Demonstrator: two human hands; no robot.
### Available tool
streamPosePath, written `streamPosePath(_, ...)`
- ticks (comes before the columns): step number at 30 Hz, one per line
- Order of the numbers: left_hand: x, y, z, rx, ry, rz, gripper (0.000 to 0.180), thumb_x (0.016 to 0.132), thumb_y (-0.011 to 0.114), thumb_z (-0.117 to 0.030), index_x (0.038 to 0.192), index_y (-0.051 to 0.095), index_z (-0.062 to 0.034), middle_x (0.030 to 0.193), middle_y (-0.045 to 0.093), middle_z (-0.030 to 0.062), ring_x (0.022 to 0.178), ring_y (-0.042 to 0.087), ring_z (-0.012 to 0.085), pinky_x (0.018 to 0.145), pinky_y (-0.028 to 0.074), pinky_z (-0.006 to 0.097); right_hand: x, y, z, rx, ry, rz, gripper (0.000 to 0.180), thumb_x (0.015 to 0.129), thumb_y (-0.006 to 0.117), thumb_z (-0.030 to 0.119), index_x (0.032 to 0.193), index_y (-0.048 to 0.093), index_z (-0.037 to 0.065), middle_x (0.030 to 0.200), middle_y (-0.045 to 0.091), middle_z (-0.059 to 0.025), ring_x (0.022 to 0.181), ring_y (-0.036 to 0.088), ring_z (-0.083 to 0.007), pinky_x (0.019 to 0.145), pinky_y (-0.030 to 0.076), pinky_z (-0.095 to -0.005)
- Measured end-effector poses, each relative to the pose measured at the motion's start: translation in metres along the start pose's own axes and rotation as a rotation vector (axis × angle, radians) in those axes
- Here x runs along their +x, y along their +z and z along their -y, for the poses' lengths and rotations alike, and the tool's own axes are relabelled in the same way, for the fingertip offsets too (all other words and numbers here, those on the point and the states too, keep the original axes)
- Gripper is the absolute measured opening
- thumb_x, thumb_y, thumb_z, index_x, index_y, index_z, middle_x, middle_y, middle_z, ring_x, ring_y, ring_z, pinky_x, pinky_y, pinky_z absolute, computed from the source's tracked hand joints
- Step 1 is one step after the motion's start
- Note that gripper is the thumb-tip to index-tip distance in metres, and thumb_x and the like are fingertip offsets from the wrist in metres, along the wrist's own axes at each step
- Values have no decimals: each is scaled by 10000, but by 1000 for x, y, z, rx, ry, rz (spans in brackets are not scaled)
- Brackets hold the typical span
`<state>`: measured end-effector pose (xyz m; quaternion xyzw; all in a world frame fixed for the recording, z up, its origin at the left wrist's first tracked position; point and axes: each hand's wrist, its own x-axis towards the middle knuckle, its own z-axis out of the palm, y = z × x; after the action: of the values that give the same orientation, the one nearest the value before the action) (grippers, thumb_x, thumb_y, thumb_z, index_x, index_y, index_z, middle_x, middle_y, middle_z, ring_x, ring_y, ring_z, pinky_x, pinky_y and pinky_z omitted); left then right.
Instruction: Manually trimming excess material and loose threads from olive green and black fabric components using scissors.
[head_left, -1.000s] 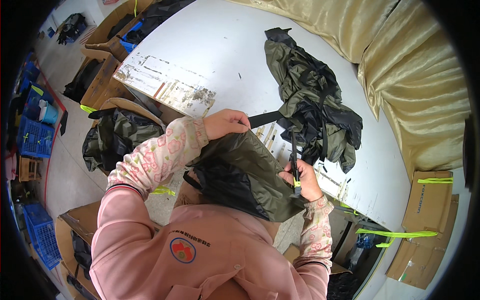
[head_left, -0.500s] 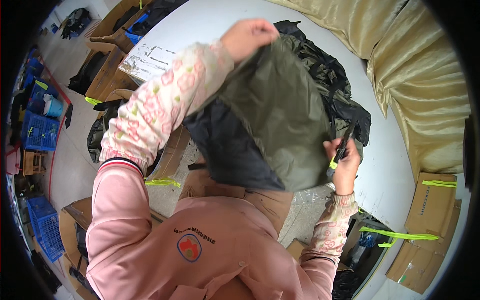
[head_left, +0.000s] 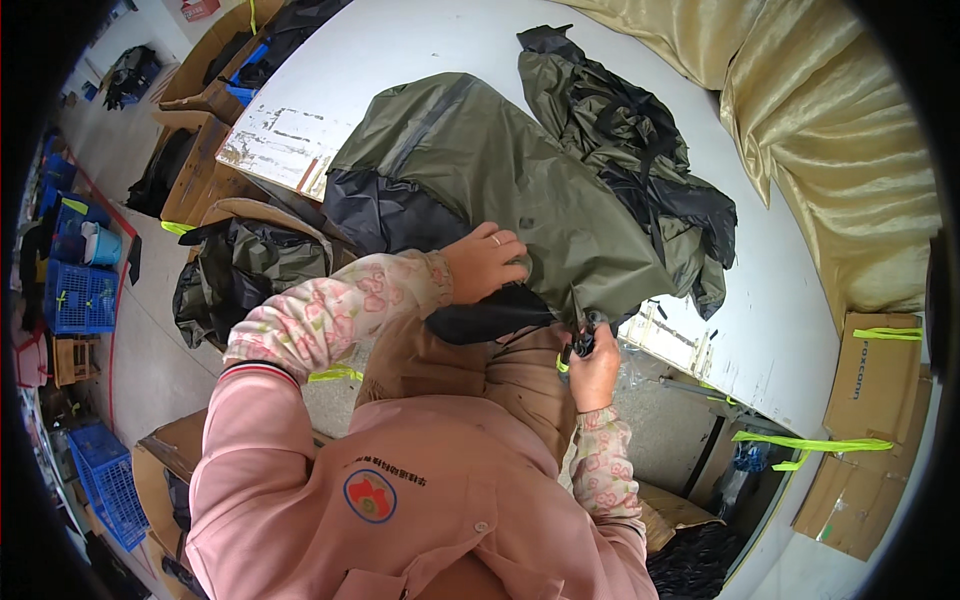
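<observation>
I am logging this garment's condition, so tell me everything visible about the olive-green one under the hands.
The olive-green garment looks like thin, slightly shiny, creased fabric with a dark navy panel on its left side. It lies spread on the white table, its near edge hanging over. The left hand presses on its near edge; the right hand grips its lower corner with a small dark object. It touches another crumpled garment.

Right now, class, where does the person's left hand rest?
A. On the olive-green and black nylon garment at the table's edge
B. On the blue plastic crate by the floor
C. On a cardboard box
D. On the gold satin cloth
A: the left hand presses on the olive-green and black nylon garment spread over the white table, far from crate, cloth and boxes.
</observation>
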<state>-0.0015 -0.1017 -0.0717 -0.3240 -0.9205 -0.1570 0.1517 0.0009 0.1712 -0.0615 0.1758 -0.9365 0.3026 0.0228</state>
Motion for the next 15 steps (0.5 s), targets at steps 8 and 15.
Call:
streamPosePath(8,2,4,23,-183,-12,-64,216,702,668,-105,895,575,-136,992,532,24,981,502,242,854,378,391,17,-1,36,59,-204,-124,267,667,748,83,832,544,36,817,592,-141,735,529,-354,656,419,-417)
streamPosePath(15,7,-12,11,-1137,-410,-16,93,806,600,-89,876,546,-59,742,554,25,691,531,133,640,439,277,21,7,13,194,35,-20,255,679,754,77,801,534,34,681,586,-136,655,554,-346,626,446,-405)
